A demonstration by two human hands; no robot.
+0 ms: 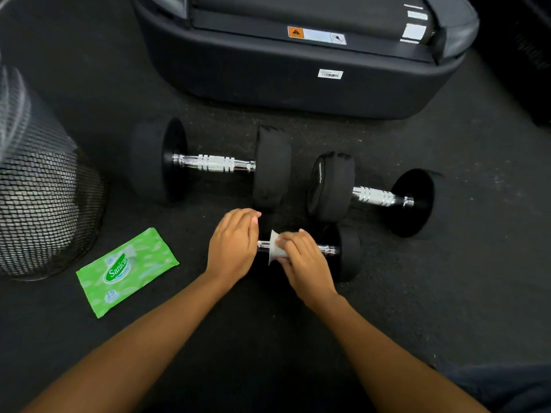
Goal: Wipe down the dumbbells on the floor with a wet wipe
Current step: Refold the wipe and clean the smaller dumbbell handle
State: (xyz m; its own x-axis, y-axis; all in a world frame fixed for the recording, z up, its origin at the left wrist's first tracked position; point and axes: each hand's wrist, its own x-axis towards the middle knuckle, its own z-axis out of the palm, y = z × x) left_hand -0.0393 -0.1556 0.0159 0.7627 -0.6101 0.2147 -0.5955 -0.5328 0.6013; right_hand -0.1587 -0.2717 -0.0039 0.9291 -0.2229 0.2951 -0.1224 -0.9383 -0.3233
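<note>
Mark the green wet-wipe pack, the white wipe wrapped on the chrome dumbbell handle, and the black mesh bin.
green wet-wipe pack (128,271), head view, on the middle of its printed top face.
white wipe (275,248), head view, on its flared left edge.
black mesh bin (38,204), head view, on its mesh side wall.

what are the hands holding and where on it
The right hand grips the wet wipe wrapped round the handle of the nearest dumbbell; left hand cups its left end.
</note>
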